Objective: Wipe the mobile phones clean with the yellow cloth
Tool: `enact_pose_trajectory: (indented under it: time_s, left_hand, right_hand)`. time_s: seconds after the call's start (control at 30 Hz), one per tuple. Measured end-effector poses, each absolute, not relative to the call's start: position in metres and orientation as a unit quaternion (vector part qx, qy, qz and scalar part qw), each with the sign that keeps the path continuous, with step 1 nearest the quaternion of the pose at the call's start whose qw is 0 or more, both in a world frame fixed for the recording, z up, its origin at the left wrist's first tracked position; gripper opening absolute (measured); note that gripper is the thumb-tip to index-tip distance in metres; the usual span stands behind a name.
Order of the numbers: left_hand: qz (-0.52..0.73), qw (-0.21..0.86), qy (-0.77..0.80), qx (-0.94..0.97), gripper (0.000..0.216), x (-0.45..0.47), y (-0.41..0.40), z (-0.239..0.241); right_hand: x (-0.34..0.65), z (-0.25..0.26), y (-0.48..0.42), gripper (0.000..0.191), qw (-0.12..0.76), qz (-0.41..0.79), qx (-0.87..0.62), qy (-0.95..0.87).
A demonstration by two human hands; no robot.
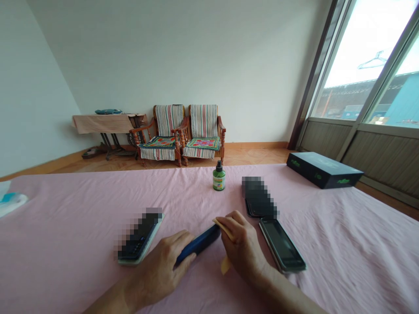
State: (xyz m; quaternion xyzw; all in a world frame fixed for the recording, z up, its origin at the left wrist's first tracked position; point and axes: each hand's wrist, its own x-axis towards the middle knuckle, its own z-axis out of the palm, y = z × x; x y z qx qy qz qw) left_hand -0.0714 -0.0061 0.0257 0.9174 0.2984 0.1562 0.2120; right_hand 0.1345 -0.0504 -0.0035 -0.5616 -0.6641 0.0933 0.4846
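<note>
A dark blue phone (200, 243) is tilted on its edge above the pink cloth, its near end gripped by my left hand (170, 261). My right hand (242, 246) pinches a folded yellow cloth (225, 265) against the phone's far end. Left of my hands lies a phone (139, 242) with a pale edge, partly blurred out. To the right of my right hand rests a dark phone (283, 246), screen up. Just beyond it is another black phone (258, 203), also partly blurred out.
A green spray bottle (219, 178) with a black top stands upright beyond my hands. At the back right of the pink bedsheet (81, 209) sits a black box (322, 170). A white and blue packet (11, 198) lies at the left edge. Two wooden chairs (203, 126) are by the wall.
</note>
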Motion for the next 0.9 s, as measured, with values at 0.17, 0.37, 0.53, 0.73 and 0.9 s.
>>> enact_pose_trajectory:
  time_s: [0.17,0.37,0.53,0.73,0.9]
  left_hand:
    - [0.157,0.222,0.302,0.914,0.015,-0.071,-0.005,0.025]
    - [0.182,0.219,0.299,0.911,0.016,-0.073,-0.002,0.023]
    - [0.183,0.201,0.297,0.915,0.021,-0.074,-0.001,0.021]
    - [0.185,0.202,0.298,0.915,0.017,-0.073,-0.001,0.020]
    - [0.185,0.207,0.294,0.915,0.016,-0.072,-0.003,0.022]
  right_hand:
    - [0.125,0.001,-0.054,0.027,0.468,0.079,-0.564,-0.675]
    - [0.126,-0.002,-0.044,0.023,0.507,0.098,-0.612,-0.599]
    - [0.136,-0.006,-0.042,0.025,0.465,0.125,-0.653,-0.584]
    - [0.135,-0.001,-0.043,0.024,0.490,0.128,-0.628,-0.591]
    - [0.136,-0.004,-0.041,0.024,0.488,0.120,-0.626,-0.596]
